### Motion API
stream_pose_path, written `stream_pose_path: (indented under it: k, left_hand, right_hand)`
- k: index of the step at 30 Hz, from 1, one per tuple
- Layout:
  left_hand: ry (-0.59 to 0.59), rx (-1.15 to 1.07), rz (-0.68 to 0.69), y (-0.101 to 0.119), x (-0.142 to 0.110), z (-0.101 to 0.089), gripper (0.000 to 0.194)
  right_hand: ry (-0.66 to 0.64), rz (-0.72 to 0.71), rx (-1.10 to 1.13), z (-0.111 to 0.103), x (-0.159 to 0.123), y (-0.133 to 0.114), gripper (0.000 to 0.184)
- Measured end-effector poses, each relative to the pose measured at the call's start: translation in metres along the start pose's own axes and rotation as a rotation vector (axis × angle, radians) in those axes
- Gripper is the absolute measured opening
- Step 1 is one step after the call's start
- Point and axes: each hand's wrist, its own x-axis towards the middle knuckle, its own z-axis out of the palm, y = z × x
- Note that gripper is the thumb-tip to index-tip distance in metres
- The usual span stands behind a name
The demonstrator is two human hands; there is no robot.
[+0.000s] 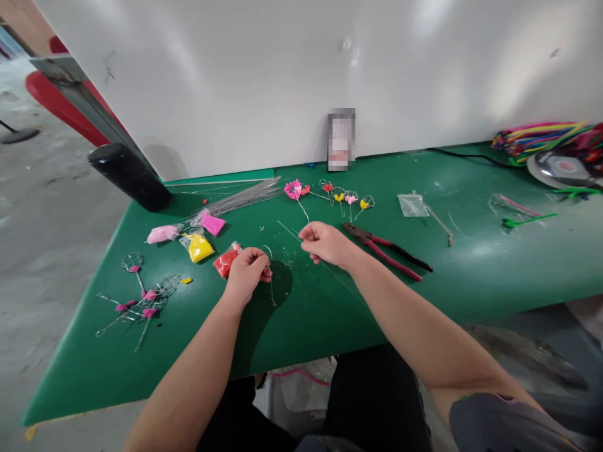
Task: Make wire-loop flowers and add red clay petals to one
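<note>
My left hand (247,271) is closed in a pinch on a bent wire (272,292), which curves over at the top and ends in a small hook below. Between the fingertips of my right hand (324,243) are thin straight wires (288,231), poking out to the upper left. A red clay packet (225,262) lies right behind my left hand. Just beyond my right hand is a pink flower on a twisted wire stem (294,189). Pliers with red and black handles (384,248) rest to the right of that hand.
Yellow (200,247) and pink clay packets (214,224) lie left, near a wire bundle (240,199). Wire shapes with pink bits (146,301) sit front left. Small wire hearts (350,198) lie behind. A phone (342,139) leans on the white panel; pipe cleaners (546,141) are far right.
</note>
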Motion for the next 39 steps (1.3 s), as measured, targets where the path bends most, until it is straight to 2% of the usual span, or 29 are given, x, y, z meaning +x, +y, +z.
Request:
stream_pose_path:
  k: [2,5,7,11,16,19,23,26,31,39]
  left_hand:
    - [0.009,0.009,-0.001,0.0,0.0,0.0,0.009]
    - [0.01,0.033,0.009,-0.001,0.0,-0.001,0.01]
    - [0.006,0.034,0.025,-0.001,0.0,-0.001,0.012]
    - [-0.004,0.038,0.052,-0.002,0.001,-0.001,0.015]
    - [0.052,0.09,0.106,-0.006,0.002,0.0,0.015]
    - [0.094,0.142,0.16,-0.009,0.004,-0.003,0.012]
    - [0.119,0.213,0.197,-0.012,0.006,-0.007,0.008]
    - [0.149,0.209,0.207,-0.011,0.005,-0.007,0.009]
    - [0.138,0.214,0.222,-0.006,-0.001,-0.002,0.011]
    - [0.105,0.314,0.217,0.0,-0.005,0.0,0.009]
  right_hand:
    - [0.014,-0.066,-0.131,0.008,0.006,-0.001,0.016]
    - [0.012,-0.19,-0.488,0.016,0.013,-0.001,0.018]
    - [0.026,-0.212,-0.649,0.02,0.015,-0.001,0.023]
    - [0.131,-0.225,-0.627,0.023,0.014,-0.003,0.031]
    - [0.159,-0.224,-0.551,0.028,0.004,-0.011,0.019]
    - [0.201,-0.231,-0.632,0.035,0.0,-0.01,0.018]
    - [0.302,-0.319,-0.753,0.044,-0.002,-0.004,0.016]
    - [0.317,-0.39,-0.575,0.05,-0.003,-0.004,0.017]
    - [0.16,-0.337,-0.129,0.062,-0.004,-0.009,0.018]
    - [0.166,-0.265,-0.017,0.061,-0.003,-0.006,0.016]
